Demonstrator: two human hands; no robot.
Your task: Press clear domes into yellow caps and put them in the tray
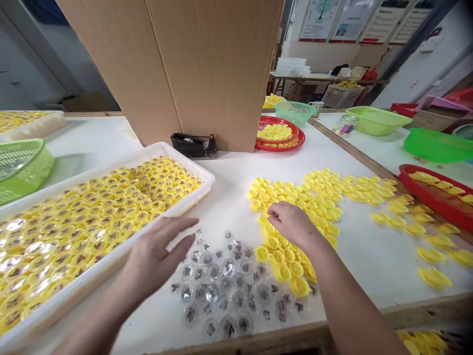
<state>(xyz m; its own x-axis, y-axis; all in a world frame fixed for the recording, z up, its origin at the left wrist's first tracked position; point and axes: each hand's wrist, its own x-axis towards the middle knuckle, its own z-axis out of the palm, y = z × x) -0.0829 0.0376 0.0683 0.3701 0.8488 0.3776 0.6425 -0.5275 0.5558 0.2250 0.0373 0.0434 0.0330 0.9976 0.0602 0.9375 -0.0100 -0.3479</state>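
Observation:
My left hand (158,251) hangs over the table beside the white tray's edge, thumb and fingers apart, nothing between them. My right hand (290,222) is over the pile of yellow round pieces (318,197), its fingers curled together; what they hold, if anything, is hidden. Between and below the hands, small clear domed discs (229,266) with dark printed figures lie scattered on the white table (229,187). At the left, the white tray (207,183) is filled with rows of yellow pieces (125,197) with dark figures under shiny clear covers.
A tall cardboard box (214,74) stands behind a black tape dispenser (194,146). Red plates (301,139) with yellow pieces sit beside it. Green baskets (27,172) are at the left and back right; a red tray (436,197) is at the right.

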